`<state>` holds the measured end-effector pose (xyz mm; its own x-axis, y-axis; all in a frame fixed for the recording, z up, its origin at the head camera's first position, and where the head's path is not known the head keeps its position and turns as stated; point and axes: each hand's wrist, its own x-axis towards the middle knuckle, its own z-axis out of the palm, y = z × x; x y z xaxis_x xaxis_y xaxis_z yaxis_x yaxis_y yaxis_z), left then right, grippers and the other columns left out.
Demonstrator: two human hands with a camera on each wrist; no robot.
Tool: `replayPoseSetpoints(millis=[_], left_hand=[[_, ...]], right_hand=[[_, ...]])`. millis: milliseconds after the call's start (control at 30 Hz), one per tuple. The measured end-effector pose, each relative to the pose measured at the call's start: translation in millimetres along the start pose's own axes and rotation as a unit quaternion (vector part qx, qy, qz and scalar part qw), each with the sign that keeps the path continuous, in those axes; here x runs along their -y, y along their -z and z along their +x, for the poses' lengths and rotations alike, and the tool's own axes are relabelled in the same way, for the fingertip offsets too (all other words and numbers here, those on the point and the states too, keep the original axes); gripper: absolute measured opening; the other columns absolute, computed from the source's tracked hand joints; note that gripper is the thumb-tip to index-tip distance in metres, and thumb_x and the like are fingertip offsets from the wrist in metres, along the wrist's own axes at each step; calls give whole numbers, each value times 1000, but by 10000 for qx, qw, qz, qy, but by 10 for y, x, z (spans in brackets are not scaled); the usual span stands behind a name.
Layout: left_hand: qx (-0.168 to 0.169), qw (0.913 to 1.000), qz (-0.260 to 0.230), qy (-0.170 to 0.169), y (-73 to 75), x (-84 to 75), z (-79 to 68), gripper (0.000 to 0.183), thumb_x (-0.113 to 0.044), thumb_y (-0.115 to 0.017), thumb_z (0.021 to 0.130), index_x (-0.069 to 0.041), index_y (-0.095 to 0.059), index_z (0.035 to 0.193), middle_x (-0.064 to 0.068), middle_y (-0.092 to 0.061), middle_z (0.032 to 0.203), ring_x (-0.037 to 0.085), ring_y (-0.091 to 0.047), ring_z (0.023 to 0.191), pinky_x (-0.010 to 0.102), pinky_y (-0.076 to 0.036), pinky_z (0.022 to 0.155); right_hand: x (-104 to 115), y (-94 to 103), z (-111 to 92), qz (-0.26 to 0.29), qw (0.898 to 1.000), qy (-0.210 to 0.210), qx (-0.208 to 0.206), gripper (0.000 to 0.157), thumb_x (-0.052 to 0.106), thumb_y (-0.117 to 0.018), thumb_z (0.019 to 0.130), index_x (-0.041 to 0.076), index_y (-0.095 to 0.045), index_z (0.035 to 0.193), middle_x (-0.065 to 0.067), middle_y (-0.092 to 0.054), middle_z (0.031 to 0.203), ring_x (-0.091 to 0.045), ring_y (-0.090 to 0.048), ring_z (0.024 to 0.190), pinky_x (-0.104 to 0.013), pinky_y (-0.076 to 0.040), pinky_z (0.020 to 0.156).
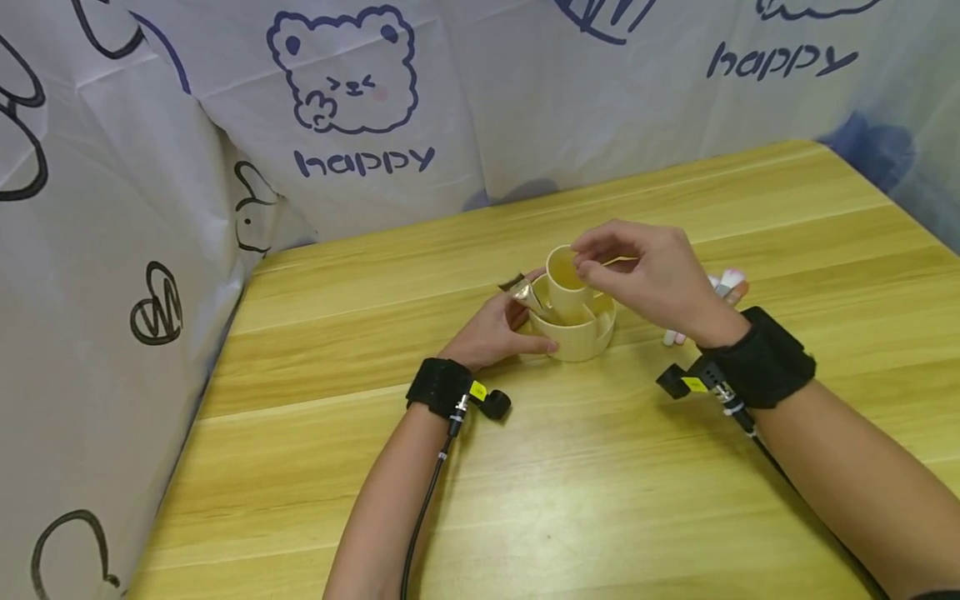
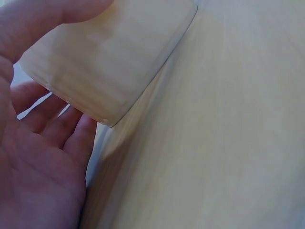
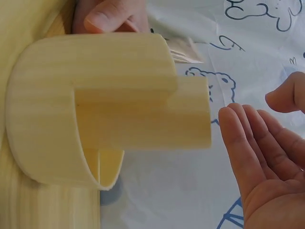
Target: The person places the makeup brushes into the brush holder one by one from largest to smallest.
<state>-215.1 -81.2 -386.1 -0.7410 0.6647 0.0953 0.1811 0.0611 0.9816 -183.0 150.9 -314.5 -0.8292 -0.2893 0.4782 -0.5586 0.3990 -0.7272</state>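
Note:
A cream round organizer [image 1: 573,343] stands on the table, with a taller round tube [image 1: 567,287] rising from its middle. My left hand [image 1: 491,329] grips its left side; the thumb lies on the front wall in the left wrist view and the fingers [image 2: 57,119] reach behind. A flat-ended gold and brown item [image 1: 525,292] leans in the left compartment. Beside the tube's mouth is my right hand [image 1: 645,271], holding nothing. The right wrist view shows its fingers [image 3: 259,143] nearly straight and apart from the tube's rim.
Several small items with pale pinkish brush heads [image 1: 729,282] lie on the table to the right, partly behind the right wrist. The wood-grain table [image 1: 540,500] meets a white printed cloth [image 1: 480,108] at the back and left. Cables run from both wristbands along the forearms.

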Motion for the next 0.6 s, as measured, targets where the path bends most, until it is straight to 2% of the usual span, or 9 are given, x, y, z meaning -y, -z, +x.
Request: replayPoseSetpoints(millis=[200, 400, 600], left_hand=[[-29, 9997, 261, 4, 6, -5, -6, 93, -6, -80, 76, -17, -28, 152, 0, -37, 150, 13, -35, 137, 32, -24, 115], [203, 9996, 95, -176, 10, -8, -13, 96, 0, -76, 77, -17, -20, 154, 4, -36, 150, 19, -33, 138, 40, -20, 116], [126, 9999, 107, -5, 7, -19, -26, 93, -1, -74, 80, -13, -19, 154, 7, -36, 150, 17, -36, 136, 35, -23, 115]], right_hand=[[-21, 75, 30, -217, 9990, -348, -173, 18, 23, -68, 90, 13, -71, 104, 4, -70, 93, -5, -65, 84, -17, -53, 76], [-88, 128, 43, -269, 9975, -602, -243, 18, 27, -68, 90, 16, -70, 103, 6, -69, 93, -8, -67, 83, -16, -53, 72], [-148, 159, 42, -323, 9968, -699, -218, 19, 30, -67, 90, 18, -69, 103, 7, -69, 92, -8, -67, 82, -16, -53, 71]])
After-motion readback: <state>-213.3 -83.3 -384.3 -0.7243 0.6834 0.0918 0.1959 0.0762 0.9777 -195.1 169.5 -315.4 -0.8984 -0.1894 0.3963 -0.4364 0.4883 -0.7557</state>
